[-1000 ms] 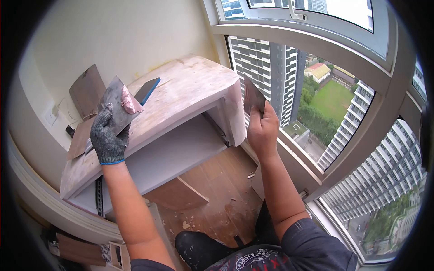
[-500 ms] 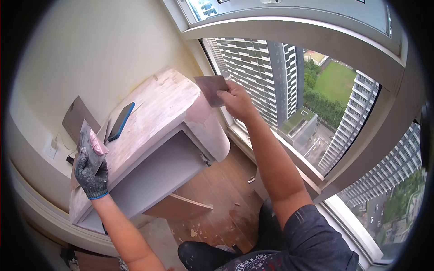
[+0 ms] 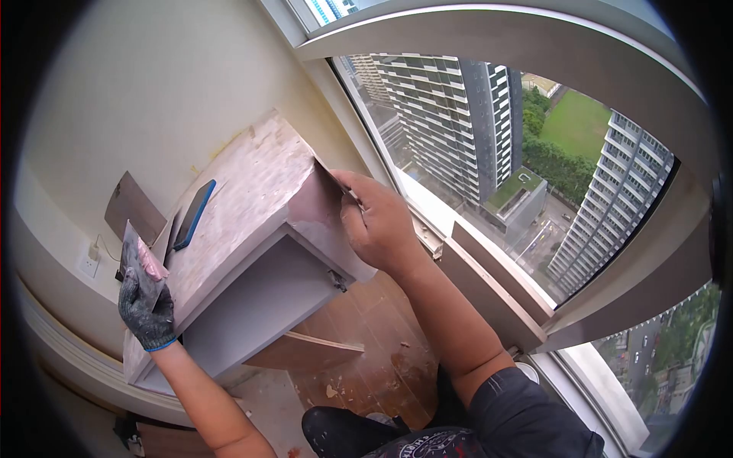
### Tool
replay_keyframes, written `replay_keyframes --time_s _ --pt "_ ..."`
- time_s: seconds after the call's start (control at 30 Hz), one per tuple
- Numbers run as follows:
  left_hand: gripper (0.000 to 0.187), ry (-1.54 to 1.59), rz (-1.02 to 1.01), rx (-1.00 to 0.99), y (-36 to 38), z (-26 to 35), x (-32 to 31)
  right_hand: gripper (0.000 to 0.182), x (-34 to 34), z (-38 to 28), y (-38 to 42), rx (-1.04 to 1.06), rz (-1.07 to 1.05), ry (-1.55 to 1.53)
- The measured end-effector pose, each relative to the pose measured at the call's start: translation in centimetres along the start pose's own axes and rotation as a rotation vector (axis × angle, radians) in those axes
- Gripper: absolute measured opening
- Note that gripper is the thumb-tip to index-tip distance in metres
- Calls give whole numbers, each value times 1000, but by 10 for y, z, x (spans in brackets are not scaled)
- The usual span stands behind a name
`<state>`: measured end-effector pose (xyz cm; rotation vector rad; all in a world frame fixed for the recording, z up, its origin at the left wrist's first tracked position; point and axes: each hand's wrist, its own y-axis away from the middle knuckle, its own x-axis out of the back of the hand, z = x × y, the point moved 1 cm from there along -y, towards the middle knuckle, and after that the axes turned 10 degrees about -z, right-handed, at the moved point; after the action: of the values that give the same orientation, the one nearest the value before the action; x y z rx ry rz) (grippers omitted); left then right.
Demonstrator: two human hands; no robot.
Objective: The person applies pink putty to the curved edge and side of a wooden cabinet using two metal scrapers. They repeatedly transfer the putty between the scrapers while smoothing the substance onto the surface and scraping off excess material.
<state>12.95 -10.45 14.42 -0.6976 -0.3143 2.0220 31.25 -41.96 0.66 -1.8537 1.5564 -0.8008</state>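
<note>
My left hand (image 3: pixel 147 311), in a dark grey knit glove, grips a flat metal putty spreader (image 3: pixel 130 238) with a lump of pink putty (image 3: pixel 153 263) on it. Bare, my right hand (image 3: pixel 379 223) pinches a thin metal spreader (image 3: pixel 328 180) seen nearly edge-on. That blade stands against the curved end of a pale cabinet (image 3: pixel 244 172), by a smooth pink putty patch (image 3: pixel 309 200). My right fingers partly hide the blade and the cabinet's end.
On the cabinet top lies a blue-edged flat object (image 3: pixel 195 215), with a brown curved sheet (image 3: pixel 131 204) behind it. A curved board (image 3: pixel 305 352) rests below the open compartment. Debris dots the wooden floor (image 3: pixel 374 328). A large window (image 3: pixel 458 137) fills the right side.
My right hand has come down and left, bringing its spreader from the air onto the cabinet's curved end. The blade has turned edge-on. My left hand still holds the loaded spreader.
</note>
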Motion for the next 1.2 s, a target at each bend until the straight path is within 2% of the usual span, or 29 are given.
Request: replay_keyframes --time_s 0.07,0.13,0.2,0.3,0.43,0.5,0.6,0.8,0.9,0.93,1.0,1.03,1.1,1.2 --pt "58 11 -154 44 -11 2 33 41 -2 -10 9 57 30 46" --pt "53 2 -167 49 -13 3 37 43 -4 -19 17 124 45 124" --pt "45 -25 -38 13 -12 0 36 48 -1 -28 24 183 23 159" --pt "42 -17 -49 1 -11 -1 33 50 1 -33 31 218 -70 129" --pt "44 10 -83 5 -14 -1 36 38 18 -10 11 82 110 -91" --pt "47 25 -181 7 -15 0 41 33 35 -2 -7 -213 61 -194" --pt "54 109 -377 23 -22 -1 50 33 30 41 -30 -283 -11 -214" --pt "57 183 -461 58 -21 -1 40 33 22 38 -43 -156 -91 -280" --pt "56 110 -386 52 -23 -1 48 33 19 19 -36 -120 -51 -264" --pt "58 74 -303 50 -21 0 48 35 14 18 -34 -62 7 -270" --pt "62 -1 -137 52 -17 3 46 37 -3 22 -28 85 40 -83" --pt "60 -20 -139 66 -18 4 50 38 -8 23 -24 161 56 12" --pt "58 -53 -140 85 -22 5 60 42 -8 20 -8 125 19 -21" --pt "56 -19 -205 -10 -15 -2 36 40 17 20 3 -1 -54 -105"
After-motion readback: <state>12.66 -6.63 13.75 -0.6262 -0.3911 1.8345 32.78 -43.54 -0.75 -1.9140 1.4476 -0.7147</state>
